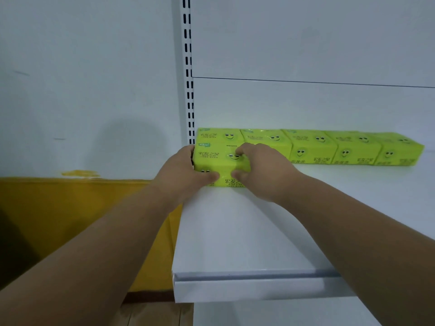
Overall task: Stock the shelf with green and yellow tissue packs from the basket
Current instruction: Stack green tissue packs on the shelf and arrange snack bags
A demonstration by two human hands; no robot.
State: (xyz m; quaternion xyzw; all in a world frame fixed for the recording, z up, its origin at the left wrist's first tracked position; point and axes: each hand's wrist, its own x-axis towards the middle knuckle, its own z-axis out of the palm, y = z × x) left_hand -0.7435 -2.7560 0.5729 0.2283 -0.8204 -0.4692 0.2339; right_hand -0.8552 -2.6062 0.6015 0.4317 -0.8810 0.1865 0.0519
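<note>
Nearest the camera, 2 bare forearms reach forward over the front lip of the white shelf [235, 243], a smooth painted metal board with a folded front edge. Between that edge and the hands lies a broad stretch of bare shelf surface.

Both hands meet on 1 tissue pack [217, 158], a lime green and yellow block wrapped in glossy plastic film, printed with smiling faces and dark lettering. The left hand [181, 177] wraps the pack's left end, fingers curled over its far left edge and thumb pressed on the front face. The right hand [261, 170] covers the pack's right part, fingers curled over the top and thumb on the front face. Each grip is clenched on this pack, which sits at the far left corner of the shelf, its left end just beside the slotted upright [189, 90].

Directly behind it, touching the back panel [306, 104], runs a row of tissue packs [329, 147] of the same kind, 5 faces showing, set end to end from the upright toward the right. The held pack lies in front of the row's leftmost one, touching it. To the right of the hands, in front of the row, the shelf is open white surface out to the frame edge.

Left of the upright is a pale wall [82, 78], with a yellow band [70, 220] along its lower part and a strip of wooden floor [153, 314] below.
</note>
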